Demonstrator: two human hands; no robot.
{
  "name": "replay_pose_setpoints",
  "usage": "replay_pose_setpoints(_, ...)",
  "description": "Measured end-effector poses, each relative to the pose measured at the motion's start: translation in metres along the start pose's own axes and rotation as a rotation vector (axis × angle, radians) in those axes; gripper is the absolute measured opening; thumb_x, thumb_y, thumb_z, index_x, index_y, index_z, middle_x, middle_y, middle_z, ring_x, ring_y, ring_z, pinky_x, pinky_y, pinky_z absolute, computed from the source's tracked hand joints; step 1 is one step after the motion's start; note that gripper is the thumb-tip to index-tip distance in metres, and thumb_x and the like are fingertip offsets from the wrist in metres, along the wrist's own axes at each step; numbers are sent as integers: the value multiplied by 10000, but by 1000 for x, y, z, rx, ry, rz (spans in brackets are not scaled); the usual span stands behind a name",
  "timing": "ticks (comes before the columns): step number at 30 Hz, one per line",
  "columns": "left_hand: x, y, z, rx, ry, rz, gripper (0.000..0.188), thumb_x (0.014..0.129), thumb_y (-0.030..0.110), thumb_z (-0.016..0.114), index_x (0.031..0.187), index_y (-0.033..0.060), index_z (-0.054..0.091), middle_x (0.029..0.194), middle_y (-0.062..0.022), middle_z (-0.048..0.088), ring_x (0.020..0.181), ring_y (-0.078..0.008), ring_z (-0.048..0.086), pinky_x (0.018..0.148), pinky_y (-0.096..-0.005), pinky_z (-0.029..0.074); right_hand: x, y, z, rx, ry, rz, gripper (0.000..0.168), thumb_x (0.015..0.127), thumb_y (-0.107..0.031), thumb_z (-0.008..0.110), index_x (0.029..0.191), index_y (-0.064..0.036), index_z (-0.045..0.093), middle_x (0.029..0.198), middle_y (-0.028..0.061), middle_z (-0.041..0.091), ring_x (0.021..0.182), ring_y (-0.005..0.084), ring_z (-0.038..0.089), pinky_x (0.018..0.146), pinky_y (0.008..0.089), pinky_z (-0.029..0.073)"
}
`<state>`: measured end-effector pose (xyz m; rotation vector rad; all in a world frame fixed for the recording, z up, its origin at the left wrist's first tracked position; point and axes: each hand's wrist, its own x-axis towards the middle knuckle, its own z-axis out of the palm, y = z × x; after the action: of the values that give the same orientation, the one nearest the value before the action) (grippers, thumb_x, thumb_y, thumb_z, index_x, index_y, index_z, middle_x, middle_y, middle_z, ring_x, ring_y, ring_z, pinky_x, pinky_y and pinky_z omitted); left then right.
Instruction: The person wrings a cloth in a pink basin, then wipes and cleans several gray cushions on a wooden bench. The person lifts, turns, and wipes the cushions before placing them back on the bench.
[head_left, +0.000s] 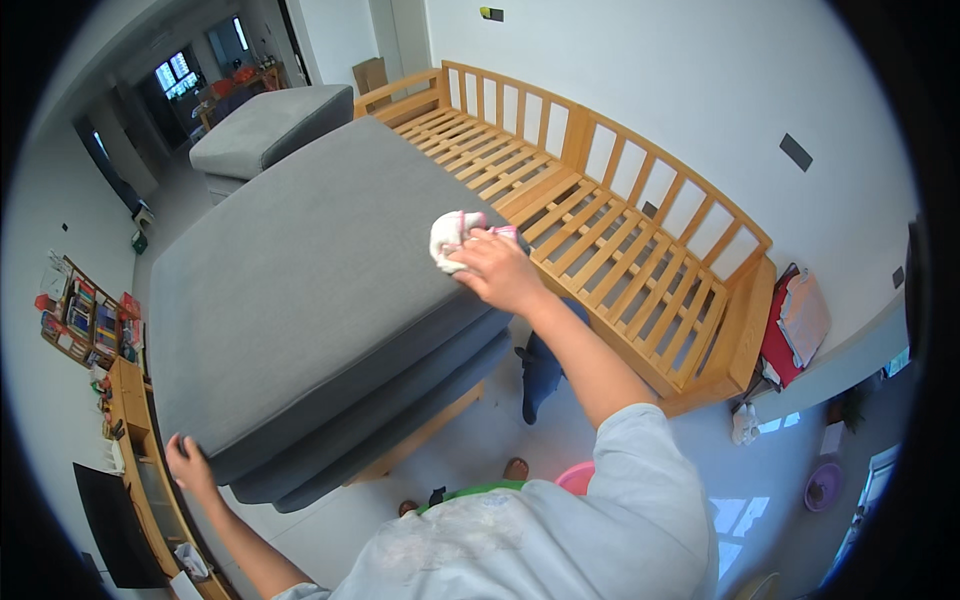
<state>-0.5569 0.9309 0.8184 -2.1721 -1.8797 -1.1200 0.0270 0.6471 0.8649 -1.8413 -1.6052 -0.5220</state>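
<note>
A stack of grey fabric sofa cushions (300, 240) lies before me, its broad top face turned up. On the right corner of the top cushion, my right hand (495, 270) grips a bunched white cloth with pink edging (450, 236) and presses it against the fabric. My left hand (191, 465) is at the near left corner of the stack, fingers and thumb apart around the cushion's edge. Whether it pinches the fabric is hard to see. Part of a wooden support (420, 435) shows beneath the lowest cushion.
A slatted wooden sofa frame (600, 232) runs along the white wall. More grey cushions (270, 127) stand behind the stack. A dark blue plush-like object (541, 367) and a pink basin (576, 477) are on the floor. Left are a wooden cabinet (131, 397) and a television (112, 525).
</note>
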Motion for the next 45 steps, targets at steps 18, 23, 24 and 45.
replay_pose_setpoints(18,-66,366,106,-9,-545,588,483,1008,255,425,1440,52,358,1518,-228,261,1431,-338,211,1151,-492,119,-17,7,21,106,267,132,217,764,-264,688,935,-134,655,976,20,620,1102,211,527,931,390,358)
replay_pose_setpoints(23,-69,390,118,-84,-562,656,477,996,239,449,1443,93,374,1529,-168,283,1432,-281,238,1147,-492,123,-17,14,17,84,196,140,251,776,-278,699,991,-151,667,1018,14,618,1132,207,520,958,396,344)
replay_pose_setpoints(24,-67,396,117,-114,-554,665,471,991,237,460,1435,97,390,1523,-157,301,1427,-274,252,1145,-488,133,-18,16,15,81,203,145,255,774,-278,702,992,-151,668,1024,15,616,1131,207,520,957,397,344)
replay_pose_setpoints(45,-61,393,110,-258,-530,665,458,931,198,555,1369,89,483,1474,-114,406,1396,-265,324,1135,-480,171,-8,8,29,42,275,192,273,738,-255,722,983,-148,669,1014,5,605,1089,206,537,925,393,365)
